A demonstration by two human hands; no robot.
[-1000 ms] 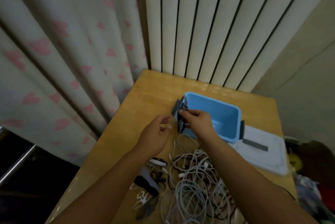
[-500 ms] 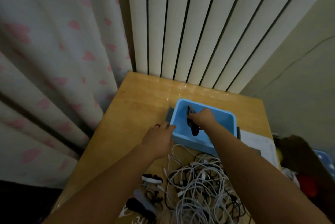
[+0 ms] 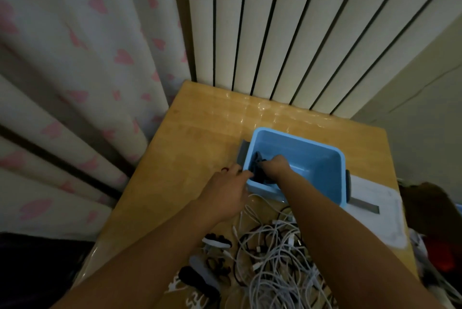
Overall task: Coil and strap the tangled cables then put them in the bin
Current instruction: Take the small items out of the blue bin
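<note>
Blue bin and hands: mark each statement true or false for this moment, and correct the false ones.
1. The right hand is inside the blue bin, holding a dark coiled cable. True.
2. The left hand is also deep inside the bin. False: it is outside, at the bin's near left corner, fingers reaching its rim.
3. A pile of tangled cables lies on the wooden table, nearer the person than the bin. True.
4. The white lid is closed on the bin. False: it lies on the table to the right of the bin, which is open.
5. The bin is full of white cables. False: only the dark cable shows in it.
</note>
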